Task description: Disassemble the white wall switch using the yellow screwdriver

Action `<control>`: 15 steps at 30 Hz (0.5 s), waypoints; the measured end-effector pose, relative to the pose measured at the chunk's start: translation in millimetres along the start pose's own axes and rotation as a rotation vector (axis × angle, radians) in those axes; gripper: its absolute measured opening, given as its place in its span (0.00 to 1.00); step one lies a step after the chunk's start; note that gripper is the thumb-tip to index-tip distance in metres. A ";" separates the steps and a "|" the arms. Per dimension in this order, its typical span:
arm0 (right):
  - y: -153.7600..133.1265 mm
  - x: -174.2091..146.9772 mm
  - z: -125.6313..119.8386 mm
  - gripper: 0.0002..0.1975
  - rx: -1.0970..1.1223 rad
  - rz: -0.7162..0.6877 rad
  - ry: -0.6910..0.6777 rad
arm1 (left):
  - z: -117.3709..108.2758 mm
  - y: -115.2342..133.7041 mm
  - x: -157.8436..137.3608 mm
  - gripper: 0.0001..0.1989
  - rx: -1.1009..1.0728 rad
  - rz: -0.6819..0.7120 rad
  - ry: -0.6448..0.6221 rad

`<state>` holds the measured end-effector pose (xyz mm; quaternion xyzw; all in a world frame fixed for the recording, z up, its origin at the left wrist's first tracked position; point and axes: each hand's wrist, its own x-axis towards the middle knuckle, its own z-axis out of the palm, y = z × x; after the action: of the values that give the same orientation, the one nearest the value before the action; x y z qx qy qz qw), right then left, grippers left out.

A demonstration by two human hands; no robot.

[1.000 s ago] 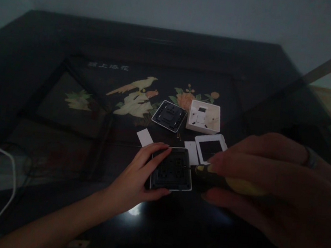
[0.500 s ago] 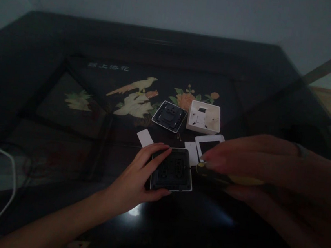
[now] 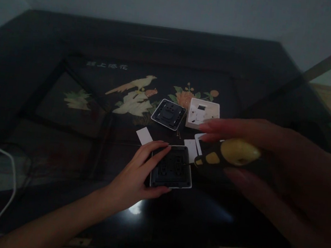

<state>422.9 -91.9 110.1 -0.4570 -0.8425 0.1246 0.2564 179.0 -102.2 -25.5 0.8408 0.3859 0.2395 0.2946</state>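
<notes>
- Left hand (image 3: 136,176) clamps the switch module (image 3: 172,167) flat on the table (image 3: 44,40): fingers over its top-left corner, thumb on its near edge. Module sits near the middle of the table's near edge, back side up.
- Right hand (image 3: 270,166) is closed around a screwdriver (image 3: 224,157) with a black-and-yellow handle; it sits just right of the module. Thin shaft points left, tip at the module's right edge.
- Counts: two dark switch modules, the held one plus a second module (image 3: 168,114) farther toward the far edge. One white back box (image 3: 203,113) just right of that.
- Two small white rocker caps: one (image 3: 144,135) left of the held module, one (image 3: 191,150) at its top-right corner.
- One white frame (image 3: 198,140), mostly hidden behind the right hand.
- White cable (image 3: 8,186) at the left edge.
</notes>
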 end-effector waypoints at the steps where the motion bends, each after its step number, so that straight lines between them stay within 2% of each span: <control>1: 0.3 -0.3 -1.6 0.19 0.041 -0.013 -0.050 | 0.2 -0.6 -0.2 0.42 0.007 0.007 -0.002; 4: 1.2 0.9 -3.8 0.20 0.090 -0.049 -0.123 | 2.7 -3.1 -1.3 0.47 0.030 0.031 0.008; 10: 3.7 3.7 2.8 0.12 0.063 -0.122 -0.034 | 4.9 -1.9 -1.5 0.44 0.065 0.044 0.033; 13: 3.2 5.7 6.7 0.11 0.020 -0.070 0.050 | 4.1 -0.1 -0.9 0.44 0.078 0.041 0.026; 15: 0.8 9.6 8.3 0.10 0.065 0.063 0.120 | 4.0 0.3 -1.0 0.44 0.081 0.037 0.022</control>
<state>414.6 -83.3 105.8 -0.4813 -0.8063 0.1324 0.3172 181.0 -104.3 -28.4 0.8563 0.3829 0.2382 0.2518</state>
